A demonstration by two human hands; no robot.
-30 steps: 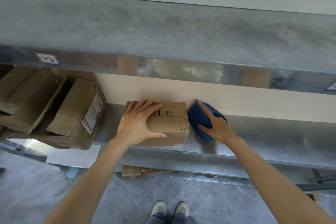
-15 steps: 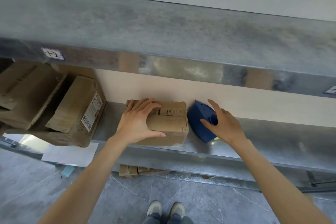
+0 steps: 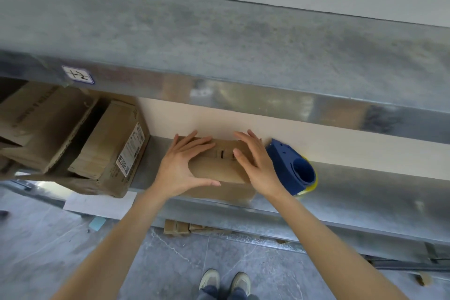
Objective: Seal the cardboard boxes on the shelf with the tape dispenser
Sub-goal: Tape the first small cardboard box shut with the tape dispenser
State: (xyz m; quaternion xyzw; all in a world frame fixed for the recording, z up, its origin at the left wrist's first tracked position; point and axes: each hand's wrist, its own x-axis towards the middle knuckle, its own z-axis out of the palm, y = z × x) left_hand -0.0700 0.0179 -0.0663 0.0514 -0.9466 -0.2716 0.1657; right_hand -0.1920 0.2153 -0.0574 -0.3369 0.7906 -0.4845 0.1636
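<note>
Head view: left hand (image 3: 181, 168) and right hand (image 3: 258, 168) rest on the small box (image 3: 214, 173), fingers (image 3: 192, 146) spread — the tape dispenser (image 3: 287, 165) lies just right of it, nearest the right hand.

cam: head only, worn by us | stance: we stand at the front edge of the shelf (image 3: 365, 192) | facing: forward and down, toward the wall (image 3: 341, 140) behind it | range: near, left hand (image 3: 179, 168) and right hand (image 3: 259, 165) mid-frame | top: upper shelf (image 3: 219, 31) | bottom: floor (image 3: 60, 238), our shoes (image 3: 209, 280)
</note>
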